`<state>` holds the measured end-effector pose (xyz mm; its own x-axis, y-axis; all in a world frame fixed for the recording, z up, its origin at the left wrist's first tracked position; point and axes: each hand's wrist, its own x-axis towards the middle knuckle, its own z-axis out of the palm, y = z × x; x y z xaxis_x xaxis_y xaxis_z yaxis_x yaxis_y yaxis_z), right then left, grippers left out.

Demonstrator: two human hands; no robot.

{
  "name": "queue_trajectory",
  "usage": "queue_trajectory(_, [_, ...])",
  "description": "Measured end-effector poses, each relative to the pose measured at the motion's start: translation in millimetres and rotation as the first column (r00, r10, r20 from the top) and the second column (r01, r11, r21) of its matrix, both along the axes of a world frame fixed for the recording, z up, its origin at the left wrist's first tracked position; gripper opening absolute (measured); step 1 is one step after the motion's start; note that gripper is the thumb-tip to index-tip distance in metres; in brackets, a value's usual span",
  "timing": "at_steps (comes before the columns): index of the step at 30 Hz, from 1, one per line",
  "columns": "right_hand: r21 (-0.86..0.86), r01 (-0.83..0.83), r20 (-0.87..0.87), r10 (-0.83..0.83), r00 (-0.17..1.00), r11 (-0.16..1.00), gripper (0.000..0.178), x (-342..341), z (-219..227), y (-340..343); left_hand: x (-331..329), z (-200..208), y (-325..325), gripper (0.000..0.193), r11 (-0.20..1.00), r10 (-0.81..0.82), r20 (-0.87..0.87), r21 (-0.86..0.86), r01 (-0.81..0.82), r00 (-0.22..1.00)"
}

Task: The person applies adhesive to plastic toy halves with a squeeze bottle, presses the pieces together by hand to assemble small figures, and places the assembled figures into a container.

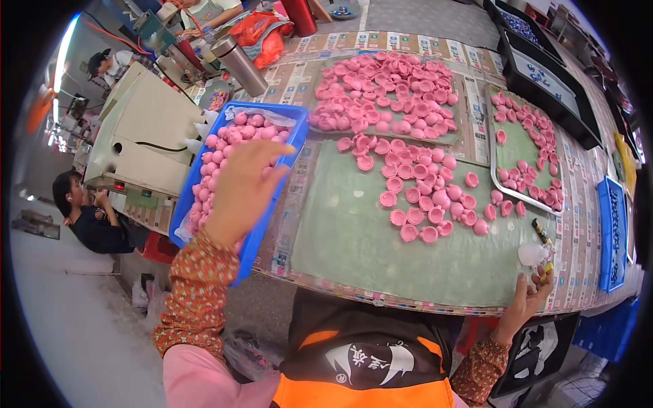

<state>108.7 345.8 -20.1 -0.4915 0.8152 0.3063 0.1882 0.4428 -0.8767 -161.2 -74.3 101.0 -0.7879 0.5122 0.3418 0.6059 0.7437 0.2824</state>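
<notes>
My left hand [246,185] hovers over a blue plastic bin [286,112] full of small pink cup-shaped pieces [239,130], fingers spread and pointing toward the table; whether it holds a piece I cannot see. My right hand [529,296] is at the table's near right edge, fingers closed around a small white squeeze bottle [532,253] with a yellow part by the fingertips. Between the hands lies a green mat [354,231] with several loose pink cups [425,197] scattered on its far half.
A tray [381,95] heaped with pink cups sits at the back, and a metal tray [524,153] with more at the right. Black trays [544,81] and a blue bin [613,231] line the right. A beige machine [139,136] and seated people are on the left.
</notes>
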Motion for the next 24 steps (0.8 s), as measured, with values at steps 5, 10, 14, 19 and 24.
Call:
queue_trajectory(5, [0.047, -0.029, 0.126, 0.023, 0.992, 0.998, 0.047, -10, 3, 7, 27, -20, 62, 0.022, 0.976, -0.209, 0.065, -0.052, 0.212, 0.976])
queue_trajectory(10, [0.058, -0.029, 0.105, 0.022, 0.994, 0.998, 0.046, -16, -3, 12, -6, -72, 97, 0.03, 0.984, -0.098, -0.109, -0.157, 0.08, 0.989])
queue_trajectory(14, [0.097, -0.012, 0.098, 0.002, 0.995, 0.995, 0.045, -12, -20, 23, -13, -90, 108, 0.034, 0.982, -0.103, -0.229, -0.176, 0.063, 0.968])
queue_trajectory(19, [0.22, 0.02, 0.155, -0.055, 0.986, 0.975, 0.04, -18, -15, 18, -7, -97, 105, 0.04, 0.98, -0.063, -0.14, -0.195, 0.035, 0.988])
queue_trajectory(24, [0.205, 0.074, 0.042, -0.084, 0.996, 0.976, 0.043, -18, -26, 20, 16, -88, 104, 0.035, 0.999, 0.028, -0.046, 0.032, -0.027, 0.999])
